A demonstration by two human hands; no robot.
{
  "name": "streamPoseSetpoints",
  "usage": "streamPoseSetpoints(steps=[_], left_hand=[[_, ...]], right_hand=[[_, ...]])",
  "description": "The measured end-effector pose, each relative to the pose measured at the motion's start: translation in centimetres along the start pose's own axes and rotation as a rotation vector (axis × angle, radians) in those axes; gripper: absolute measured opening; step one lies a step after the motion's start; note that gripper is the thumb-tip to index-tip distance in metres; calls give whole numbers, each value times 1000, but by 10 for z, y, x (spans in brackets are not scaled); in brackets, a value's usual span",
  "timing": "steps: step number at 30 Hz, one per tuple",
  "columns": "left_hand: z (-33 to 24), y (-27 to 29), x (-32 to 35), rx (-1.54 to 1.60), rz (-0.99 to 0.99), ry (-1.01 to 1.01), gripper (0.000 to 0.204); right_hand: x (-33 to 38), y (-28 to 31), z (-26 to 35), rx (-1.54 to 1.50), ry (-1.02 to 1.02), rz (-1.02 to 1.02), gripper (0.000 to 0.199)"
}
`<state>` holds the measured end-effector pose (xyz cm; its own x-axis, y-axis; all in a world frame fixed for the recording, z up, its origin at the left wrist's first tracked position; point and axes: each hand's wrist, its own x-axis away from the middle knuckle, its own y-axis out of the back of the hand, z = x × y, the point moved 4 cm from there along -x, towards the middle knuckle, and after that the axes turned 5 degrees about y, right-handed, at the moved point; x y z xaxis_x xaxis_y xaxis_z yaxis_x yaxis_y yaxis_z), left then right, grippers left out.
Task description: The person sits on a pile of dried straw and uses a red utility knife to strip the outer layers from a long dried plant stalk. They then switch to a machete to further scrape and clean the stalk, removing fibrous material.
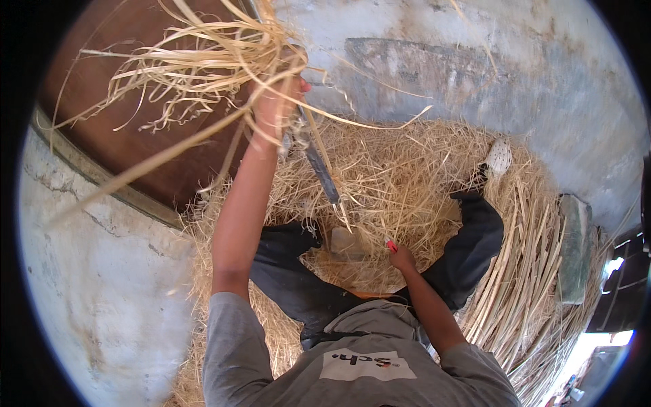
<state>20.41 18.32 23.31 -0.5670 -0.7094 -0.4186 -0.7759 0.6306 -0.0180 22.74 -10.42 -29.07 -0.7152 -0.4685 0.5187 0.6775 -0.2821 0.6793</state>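
Note:
My left hand (274, 102) is raised at the upper left, partly covered by a loose bundle of pale, curling plant strips (203, 57). Its fingers are closed around them. A dark rod (317, 163), wrapped along its length, slants down from beside that hand; whether the hand touches it I cannot tell. Low between my knees, my right hand (403, 258) is closed around a small red-handled tool (391, 245). The far end of this tool is lost among the straw. Thin strips hang near the rod's lower end.
Tangled straw and shavings (380, 156) cover the floor around my legs. Long split stalks (515, 264) lie at the right beside a greenish slab (575, 247). A worn bluish wall (434, 68) rises ahead, with a brown door-like panel (102, 122) at the left.

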Motion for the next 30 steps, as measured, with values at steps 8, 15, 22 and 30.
streamPoseSetpoints(steps=[8,15,22,30], left_hand=[[-47,9,-1,-189,-2,0,26],[-108,40,-17,-282,-44,-42,32],[-40,38,4,-191,-9,18,23],[-23,28,2,-152,-38,16,28]], right_hand=[[-6,-15,-12,78,-55,-44,38],[-11,-11,-45,9,-254,-75,37],[8,12,-3,103,-82,-255,38],[173,156,215,-794,808,-370,35]])
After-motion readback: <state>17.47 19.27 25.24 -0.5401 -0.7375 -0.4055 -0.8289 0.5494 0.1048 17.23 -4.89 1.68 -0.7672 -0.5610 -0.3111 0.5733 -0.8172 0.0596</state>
